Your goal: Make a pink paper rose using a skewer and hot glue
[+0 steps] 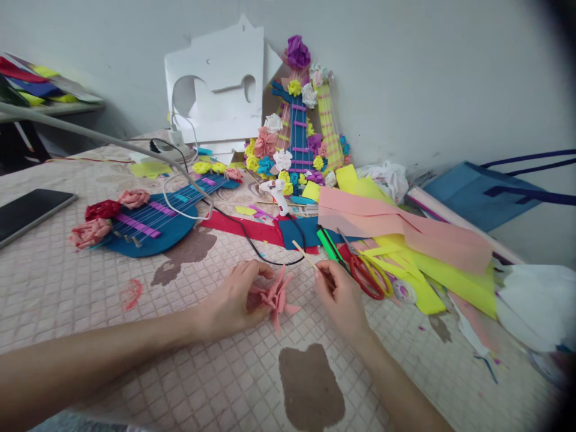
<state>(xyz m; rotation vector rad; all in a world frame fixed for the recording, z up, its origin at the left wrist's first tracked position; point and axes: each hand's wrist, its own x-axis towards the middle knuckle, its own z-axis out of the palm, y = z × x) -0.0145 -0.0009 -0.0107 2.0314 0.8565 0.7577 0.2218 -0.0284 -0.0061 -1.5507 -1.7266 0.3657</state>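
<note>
Pink paper flower (279, 299) right of left hand (234, 295), gripped by curled fingers, thin stick (305, 255) pinched in right hand (342, 301), forearms (135, 338) angled inward

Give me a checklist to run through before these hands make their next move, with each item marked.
1. Left hand has a grip on the pink flower: ok, pinched between thumb and fingers.
2. Right hand has hold of the thin stick: ok, its tip points away from the person.
3. Stick and flower are apart: ok, a gap shows between them.
4. Scissors well clear of the right hand: not ok, their handles lie close beside it.
5. Glue gun hot: cannot tell; it sits beyond both hands.
</note>
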